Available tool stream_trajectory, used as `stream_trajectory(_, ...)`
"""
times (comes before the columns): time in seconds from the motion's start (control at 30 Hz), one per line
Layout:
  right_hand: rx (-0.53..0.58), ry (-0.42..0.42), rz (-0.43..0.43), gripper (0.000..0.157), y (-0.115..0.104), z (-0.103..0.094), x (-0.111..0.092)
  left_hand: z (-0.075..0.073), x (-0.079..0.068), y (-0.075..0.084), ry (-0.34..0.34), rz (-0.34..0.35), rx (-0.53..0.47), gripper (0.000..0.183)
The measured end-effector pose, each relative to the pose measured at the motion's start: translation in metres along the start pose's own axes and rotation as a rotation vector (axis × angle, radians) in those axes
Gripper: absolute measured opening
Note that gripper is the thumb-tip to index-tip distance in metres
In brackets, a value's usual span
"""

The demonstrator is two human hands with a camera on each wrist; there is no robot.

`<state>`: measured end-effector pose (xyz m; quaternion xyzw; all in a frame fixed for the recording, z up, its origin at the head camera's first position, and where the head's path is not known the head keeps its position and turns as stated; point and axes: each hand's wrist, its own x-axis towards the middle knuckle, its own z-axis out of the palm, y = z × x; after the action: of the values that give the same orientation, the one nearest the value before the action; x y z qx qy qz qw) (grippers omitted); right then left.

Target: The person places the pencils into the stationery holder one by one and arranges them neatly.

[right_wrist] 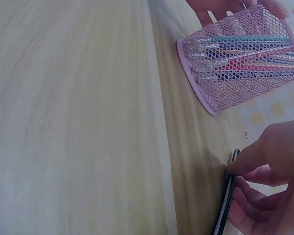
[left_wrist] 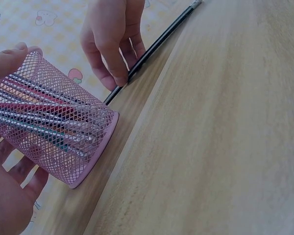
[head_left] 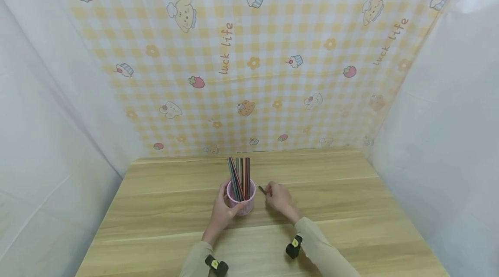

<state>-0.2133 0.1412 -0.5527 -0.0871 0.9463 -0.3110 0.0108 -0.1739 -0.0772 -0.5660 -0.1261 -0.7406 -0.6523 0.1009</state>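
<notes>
A pink mesh pencil cup [head_left: 244, 210] stands on the wooden table, full of colored pencils [head_left: 239, 177] that stick out above its rim. My left hand [head_left: 222, 213] holds the cup from the left, thumb on the near side and fingers around the back. Just right of the cup, my right hand [head_left: 279, 199] pinches a dark pencil [left_wrist: 161, 40] between thumb and fingers. This pencil is low along the tabletop, and a silvery end shows at its far tip in the left wrist view. In the right wrist view, the thumb presses near one end of it.
The wooden table [head_left: 167, 207] runs back to a yellow checked cloth [head_left: 269, 95] with cartoon prints. White sheets [head_left: 436, 138] hang at both sides. A black wrist camera [head_left: 294, 246] is strapped on each sleeve.
</notes>
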Motion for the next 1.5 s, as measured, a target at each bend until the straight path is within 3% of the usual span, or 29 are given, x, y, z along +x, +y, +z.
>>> stream_trajectory(0.07,0.012,-0.004,0.004,0.017,0.000,-0.002,0.000,0.001,0.001,-0.011,0.000,0.002,-0.010,0.087)
stream_trajectory(0.13,0.034,0.000,0.010,0.018,0.001,-0.003,0.001,0.000,0.000,-0.012,-0.005,0.008,-0.022,0.087)
stream_trajectory(0.67,0.121,0.164,-0.077,0.013,-0.009,-0.020,0.009,0.003,0.001,-0.008,0.022,-0.004,0.048,0.088)
stream_trajectory(0.97,0.238,0.222,-0.093,0.017,-0.022,-0.032,0.015,-0.001,0.001,-0.012,0.005,-0.002,0.020,0.087)
stream_trajectory(1.13,0.309,0.214,-0.095,0.017,-0.031,-0.040,0.018,0.000,0.001,-0.012,0.007,0.013,0.042,0.087)
stream_trajectory(1.27,0.345,0.203,-0.120,0.018,-0.039,-0.048,0.018,0.002,0.000,-0.004,0.021,0.016,0.057,0.088)
stream_trajectory(1.5,0.365,0.250,-0.140,0.018,-0.059,-0.064,0.022,-0.003,-0.003,0.026,-0.006,0.007,0.037,0.082)
